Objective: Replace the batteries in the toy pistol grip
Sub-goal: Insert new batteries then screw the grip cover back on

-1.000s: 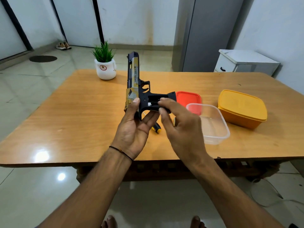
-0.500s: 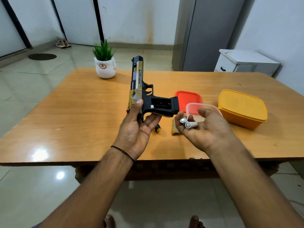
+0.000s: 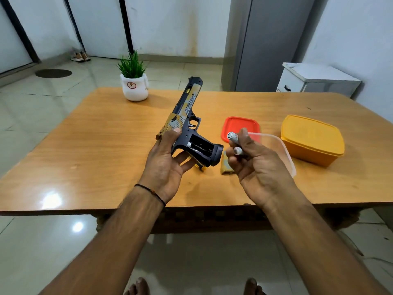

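Your left hand (image 3: 163,165) grasps the toy pistol (image 3: 187,111) by its frame above the worktop (image 3: 106,145), thumb on the slide, muzzle pointing away from you and the open battery compartment (image 3: 201,146) in the grip turned up towards you. A second ago your right fingers were working inside that opening; now your right hand (image 3: 259,167) has come away to the right of the grip and pinches two white batteries (image 3: 234,138) between thumb and fingers, their ends facing you. That suggests the old cells are out, so the removal half of the job looks mostly done. Something pale shows at the trigger end of the bay, possibly a contact or one more cell; the view is too dark to tell. The clear container (image 3: 285,154) sits just behind your right hand, beside its red lid (image 3: 240,124), and seems the likely place to drop these. What appears to be the compartment cover (image 3: 226,165) lies on the worktop below the grip.
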